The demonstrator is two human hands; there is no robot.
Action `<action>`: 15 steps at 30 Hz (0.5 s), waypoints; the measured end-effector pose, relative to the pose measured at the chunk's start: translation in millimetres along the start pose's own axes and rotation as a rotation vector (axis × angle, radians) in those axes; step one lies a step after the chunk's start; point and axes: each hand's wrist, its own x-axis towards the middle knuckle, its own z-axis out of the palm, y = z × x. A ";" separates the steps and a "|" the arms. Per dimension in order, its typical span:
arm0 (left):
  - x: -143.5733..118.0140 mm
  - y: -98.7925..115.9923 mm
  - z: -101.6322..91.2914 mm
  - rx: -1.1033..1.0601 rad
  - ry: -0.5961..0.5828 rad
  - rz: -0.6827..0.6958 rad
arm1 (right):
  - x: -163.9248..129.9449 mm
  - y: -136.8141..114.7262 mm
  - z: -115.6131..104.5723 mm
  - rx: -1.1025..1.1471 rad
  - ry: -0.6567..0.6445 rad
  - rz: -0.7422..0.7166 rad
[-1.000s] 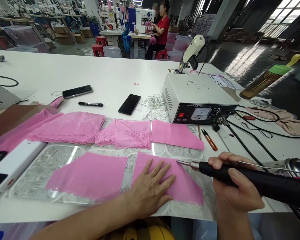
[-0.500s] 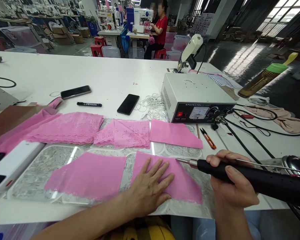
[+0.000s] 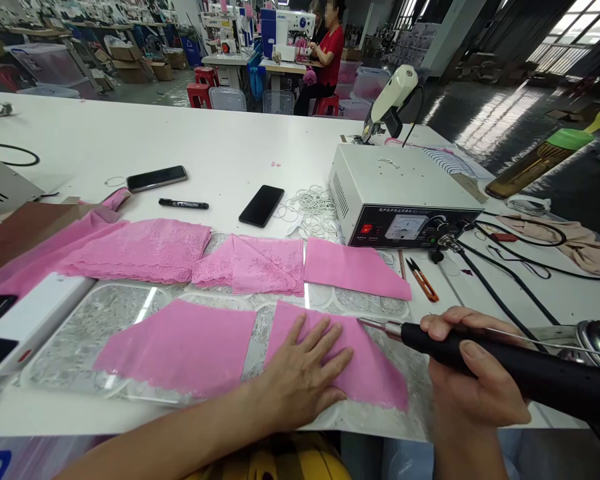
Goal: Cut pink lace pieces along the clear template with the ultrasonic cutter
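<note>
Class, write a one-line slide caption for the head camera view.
Left hand flat on a pink fabric piece, right hand holding a black-handled tool, its metal tip at the piece's edge.

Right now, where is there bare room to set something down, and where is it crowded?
Free: white tabletop beyond the middle phone, left of the control box, barring pink scraps; also a gap between that phone and pen. Crowded: around the right hand, with tool, snips and cables.

Smooth, matt cloth is shown by the pressed-down flat pink panel (image 3: 377, 373); rough lace is seen on the folded pink bundle (image 3: 140, 250). And here, bright metal is flashed by the slim silver tip (image 3: 379, 325) of the long matt-black tool (image 3: 555, 387); gloss is worn by the black rectangular phone (image 3: 261, 206).
</note>
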 end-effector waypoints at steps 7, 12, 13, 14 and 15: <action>-0.8 -0.8 0.5 -0.028 -0.005 0.002 | 0.3 1.7 -2.5 -0.004 0.014 0.006; 7.5 1.6 -2.2 -0.053 0.030 0.053 | -0.1 1.6 -2.2 0.002 0.006 0.007; 10.5 1.9 -3.1 -0.056 0.025 0.061 | -0.1 1.5 -1.8 -0.002 0.005 0.006; 13.4 2.1 -3.9 -0.058 0.013 0.068 | 0.0 1.4 -1.2 -0.008 0.004 0.004; 16.2 2.1 -4.5 -0.061 -0.003 0.070 | 0.1 1.3 -0.7 -0.014 0.003 0.003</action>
